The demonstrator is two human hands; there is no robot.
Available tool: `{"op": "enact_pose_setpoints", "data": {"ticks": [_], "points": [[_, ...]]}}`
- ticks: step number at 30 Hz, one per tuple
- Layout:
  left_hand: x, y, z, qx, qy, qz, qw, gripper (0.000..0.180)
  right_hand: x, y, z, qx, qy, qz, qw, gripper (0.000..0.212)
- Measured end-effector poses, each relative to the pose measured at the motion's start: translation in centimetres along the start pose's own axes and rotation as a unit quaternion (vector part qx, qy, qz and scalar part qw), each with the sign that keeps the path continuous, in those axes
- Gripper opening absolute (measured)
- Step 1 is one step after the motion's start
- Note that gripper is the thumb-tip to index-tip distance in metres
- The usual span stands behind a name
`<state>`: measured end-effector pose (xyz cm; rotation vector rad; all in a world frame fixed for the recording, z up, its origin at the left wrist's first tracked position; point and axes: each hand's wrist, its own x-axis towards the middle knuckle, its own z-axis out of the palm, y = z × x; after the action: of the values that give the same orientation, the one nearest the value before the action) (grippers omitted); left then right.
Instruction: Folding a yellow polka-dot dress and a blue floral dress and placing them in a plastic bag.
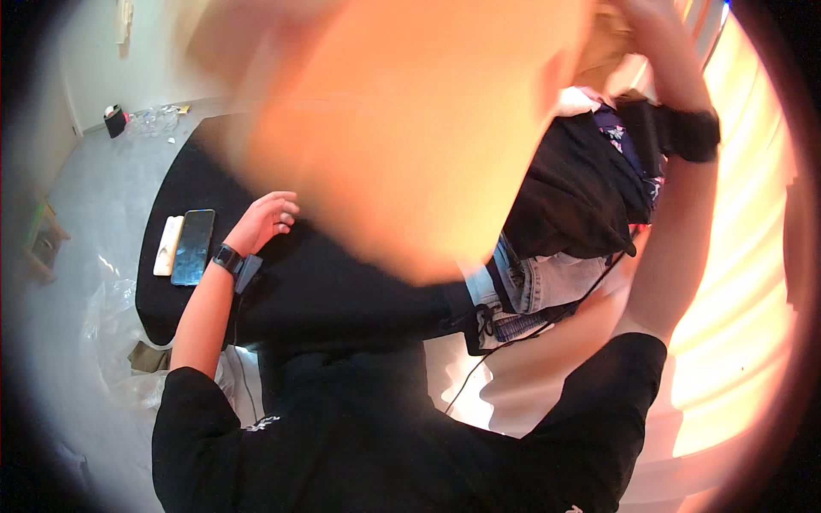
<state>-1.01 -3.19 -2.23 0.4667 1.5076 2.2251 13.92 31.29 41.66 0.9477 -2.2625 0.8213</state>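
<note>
A large orange-tan cloth, smeared by motion, hangs in the air across the upper middle and hides much of the table behind it. My right hand is raised at the top edge, partly cut off and blurred, and appears closed on the upper right part of this cloth. On that wrist is a wide black band. My left hand hovers over the black table beside the cloth's left edge. Its fingers are loosely bent and apart, with nothing seen in them. A dark watch is on the left wrist.
Piled clothes lie on the table's right side: a black garment over light-blue jeans. A phone and a white bar-shaped object lie at the left. A dark cable hangs by the right edge. Clear plastic lies on the floor.
</note>
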Motion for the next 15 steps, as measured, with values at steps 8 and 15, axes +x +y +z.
{"op": "enact_pose_setpoints", "data": {"ticks": [8,15], "points": [[-0.9,-1.0,-7.0,-0.324,0.023,0.08,0.942,0.038,2.5,14.0,25.7,-0.027,-0.335,0.182,0.924,0.05],[1.0,0.2,-5.7,-0.28,0.113,0.032,0.953,0.053,-9.4,28.2,41.4,0.315,-0.328,0.431,0.779,0.033]]}}
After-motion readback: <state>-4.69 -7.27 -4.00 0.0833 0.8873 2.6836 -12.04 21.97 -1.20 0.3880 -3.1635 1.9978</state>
